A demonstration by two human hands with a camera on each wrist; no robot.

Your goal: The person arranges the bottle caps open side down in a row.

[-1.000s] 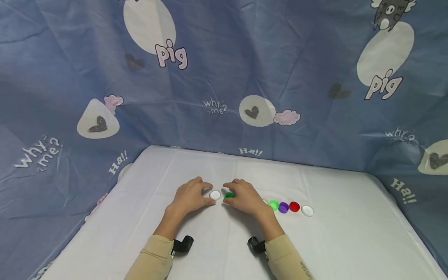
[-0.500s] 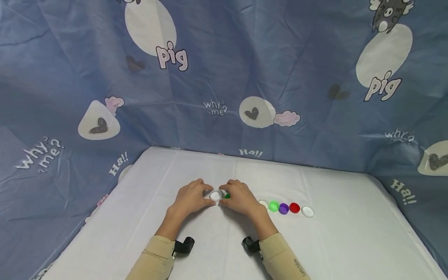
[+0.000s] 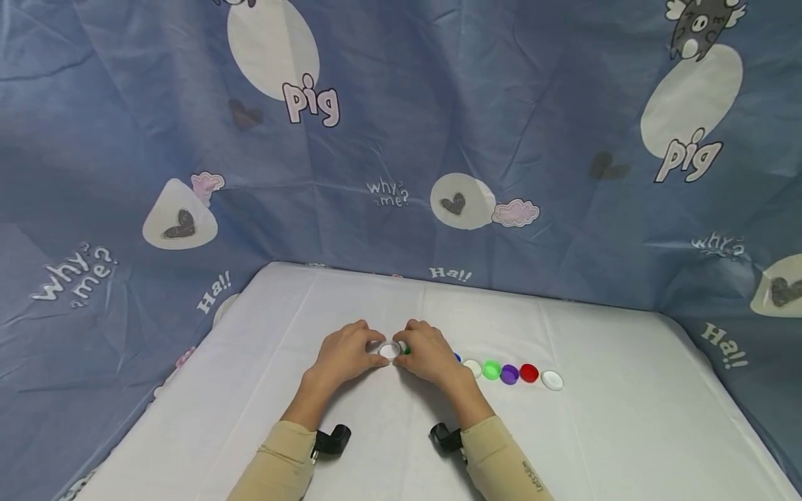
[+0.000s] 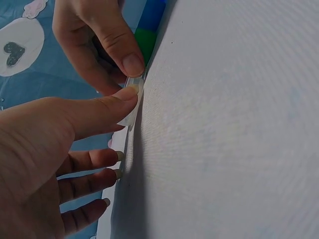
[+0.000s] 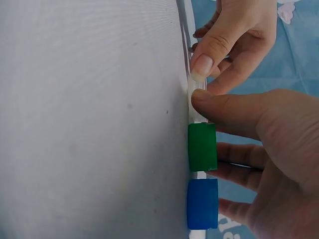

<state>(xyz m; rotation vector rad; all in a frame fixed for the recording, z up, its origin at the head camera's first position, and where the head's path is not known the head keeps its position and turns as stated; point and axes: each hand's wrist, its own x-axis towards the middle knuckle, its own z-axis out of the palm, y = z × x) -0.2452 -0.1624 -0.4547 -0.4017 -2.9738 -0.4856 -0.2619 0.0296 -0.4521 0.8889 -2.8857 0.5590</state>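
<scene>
A translucent white bottle cap (image 3: 389, 350) lies on the white cloth between my two hands. My left hand (image 3: 347, 353) pinches its left side between thumb and forefinger, the other fingers spread apart in the left wrist view. From the right, my right hand (image 3: 429, 353) holds the same cap with its thumb and forefinger. A green bottle cap (image 5: 202, 147) stands right beside it, within the curve of the right hand and mostly hidden in the head view. Beyond the green one sits a blue bottle cap (image 5: 202, 204), nearly covered by the right hand from above.
Right of the right hand a row of caps runs on: cream (image 3: 473, 369), light green (image 3: 491, 369), purple (image 3: 510, 374), red (image 3: 529, 373) and white (image 3: 553, 380). A blue printed curtain (image 3: 388, 125) hangs behind the cloth-covered table (image 3: 351, 292).
My right hand has moved left from around the green cap to the translucent white cap, uncovering the cream cap and a bit of blue. The left hand has closed in on the white cap.
</scene>
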